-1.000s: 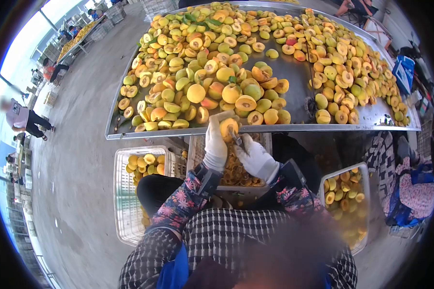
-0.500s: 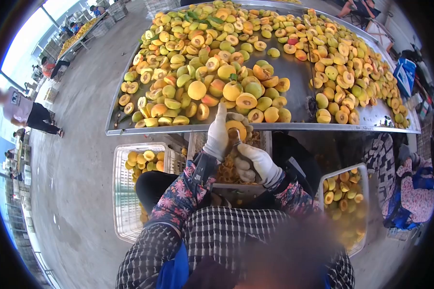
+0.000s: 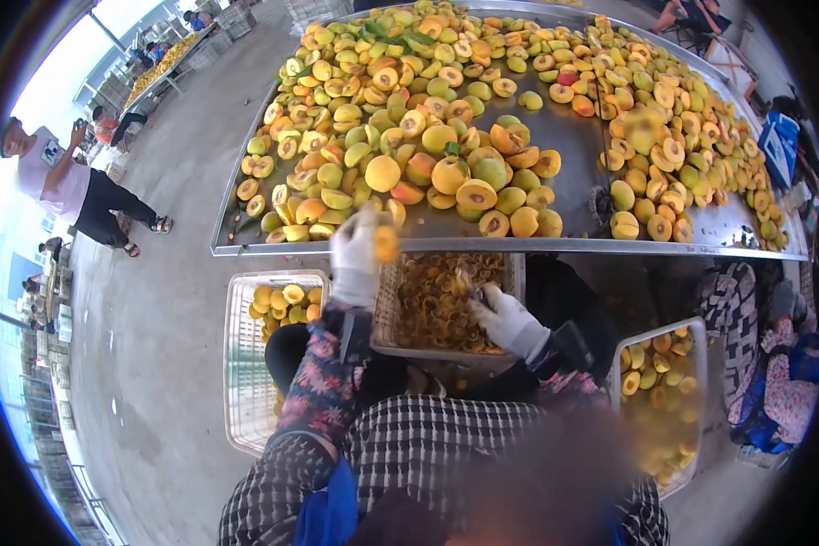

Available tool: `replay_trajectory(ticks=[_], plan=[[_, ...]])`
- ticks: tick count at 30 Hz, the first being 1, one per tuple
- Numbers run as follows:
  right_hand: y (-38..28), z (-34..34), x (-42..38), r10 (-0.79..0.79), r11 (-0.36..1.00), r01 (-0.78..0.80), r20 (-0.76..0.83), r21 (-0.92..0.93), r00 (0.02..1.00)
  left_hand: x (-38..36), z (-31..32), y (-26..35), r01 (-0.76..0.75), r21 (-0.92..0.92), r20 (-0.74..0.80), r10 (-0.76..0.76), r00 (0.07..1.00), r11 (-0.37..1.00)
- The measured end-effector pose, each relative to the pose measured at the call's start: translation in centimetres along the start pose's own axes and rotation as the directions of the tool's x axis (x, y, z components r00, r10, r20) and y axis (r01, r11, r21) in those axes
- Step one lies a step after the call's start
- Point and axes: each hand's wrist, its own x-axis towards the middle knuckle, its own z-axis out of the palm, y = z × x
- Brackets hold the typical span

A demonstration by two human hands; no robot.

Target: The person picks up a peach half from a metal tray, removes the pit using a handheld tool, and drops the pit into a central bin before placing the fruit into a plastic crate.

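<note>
My left hand, in a white glove, is raised at the table's front edge, closed around a yellow peach half blurred by motion. Lower and to the right, my gloved right hand grips a small metal pitting tool, its tip smeared. Between and below both hands stands a crate of brownish peach scraps. Beyond my hands, the metal table bears heaps of yellow-green peaches, many cut in half with hollows or stones showing.
A white crate with peach halves stands at my left, another crate of halves at my right. A person in a light shirt stands on the left. Another person's patterned sleeve shows at right. Further workers sit in the background.
My left hand has moved left, away from my right hand, carrying the peach half. My right hand with the tool has drawn back from the fruit. The standing person has raised their hands.
</note>
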Motion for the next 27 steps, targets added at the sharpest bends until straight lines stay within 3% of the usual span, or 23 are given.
replay_trajectory(ticks=[1,2,3,4,5,8,9,11,12,13,14,15,16,17,18,19,20,21,23,24,25,26,27], plan=[[0.9,0.1,0.2,-0.1,0.936,0.066,-0.079,-0.344,0.992,-0.1,-1.9,1.5,0.056,0.079,-0.035,-0.054,0.998,0.995],[0.1,-0.4,0.0,0.06,0.93,-0.053,0.008,-0.365,0.998,0.7,-4.3,1.2,0.01,0.305,-0.09,0.019,0.996,0.952],[0.3,-0.3,0.0,0.057,0.925,-0.051,0.005,-0.375,0.998,1.1,-6.2,1.4,0.041,0.526,-0.151,0.046,0.987,0.849],[0.5,-0.2,0.0,0.055,0.921,-0.049,0.004,-0.386,0.998,2.5,-9.1,-0.3,-0.218,0.798,0.014,0.343,0.939,0.562],[0.7,0.0,0.0,0.052,0.915,-0.045,0.006,-0.4,0.999,2.2,-8.9,0.0,-0.135,0.87,-0.076,0.399,0.914,0.474],[-0.6,0.0,0.2,0.095,0.917,-0.08,0.02,-0.39,0.995,3.2,-5.4,0.8,-0.335,0.754,0.064,0.444,0.894,0.565],[0.0,0.1,0.1,-0.028,0.928,0.02,-0.015,-0.372,1.0,2.9,-2.5,1.5,-0.396,0.686,0.13,0.433,0.892,0.61],[1.7,0.8,-0.5,-0.306,0.894,0.262,-0.069,-0.362,0.949,3.2,2.4,1.5,-0.552,0.619,0.319,0.463,0.827,0.559],[0.0,1.5,-1.8,-0.316,0.885,0.202,-0.224,-0.42,0.922,3.6,4.3,0.0,-0.646,0.521,0.395,0.513,0.762,0.559],[2.4,1.7,-0.4,-0.27,0.909,0.216,-0.108,-0.356,0.957,3.7,6.0,0.3,-0.805,0.538,0.493,0.681,0.542,0.251],[1.7,1.1,0.0,-0.226,0.929,0.198,-0.055,-0.314,0.973,2.9,7.4,3.2,-0.795,0.564,0.571,0.59,0.571,0.224],[0.7,0.5,-0.3,-0.169,0.947,0.163,0.004,-0.278,0.986,4.6,8.7,0.6,-0.801,0.571,0.581,0.601,0.549,0.179],[1.2,1.1,-0.2,-0.123,0.929,0.099,-0.045,-0.356,0.991,4.4,10.1,0.8,-0.773,0.605,0.571,0.572,0.589,0.191],[1.9,1.3,0.0,-0.18,0.897,0.131,-0.08,-0.422,0.98,4.9,11.2,0.5,-0.752,0.649,0.662,0.401,0.633,0.116],[4.2,1.8,0.5,-0.326,0.848,0.229,-0.129,-0.479,0.937,5.1,11.8,0.2,-0.716,0.683,0.635,0.37,0.679,0.142],[4.0,1.2,0.6,-0.166,0.934,0.147,-0.031,-0.325,0.986,5.0,12.5,-0.1,-0.694,0.699,0.621,0.333,0.709,0.174],[4.2,0.8,1.4,0.0,0.906,0.03,0.072,-0.421,0.997,4.1,12.7,0.9,-0.65,0.702,0.562,0.332,0.757,0.293],[4.6,0.7,2.2,0.175,0.852,-0.075,0.149,-0.518,0.973,3.4,12.0,1.4,-0.679,0.634,0.566,0.376,0.734,0.37],[6.3,1.3,3.0,0.068,0.854,-0.01,0.093,-0.521,0.993,2.5,10.7,1.8,-0.729,0.47,0.57,0.46,0.681,0.497],[7.6,1.7,3.2,0.019,0.853,0.019,0.066,-0.522,0.998,2.4,10.2,1.6,-0.606,0.39,0.485,0.405,0.775,0.693],[10.2,2.4,4.2,-0.009,0.974,0.03,0.091,-0.226,0.996,2.0,9.9,1.2,-0.449,0.275,0.414,0.317,0.853,0.85],[14.0,3.1,5.9,-0.035,0.995,0.025,0.106,0.095,0.994,2.0,9.0,0.1,-0.365,0.166,0.346,0.292,0.891,0.916],[16.2,3.6,6.2,-0.055,0.915,0.004,0.115,0.403,0.992,2.9,8.5,-2.2,-0.156,-0.06,0.334,0.167,0.928,0.986]])
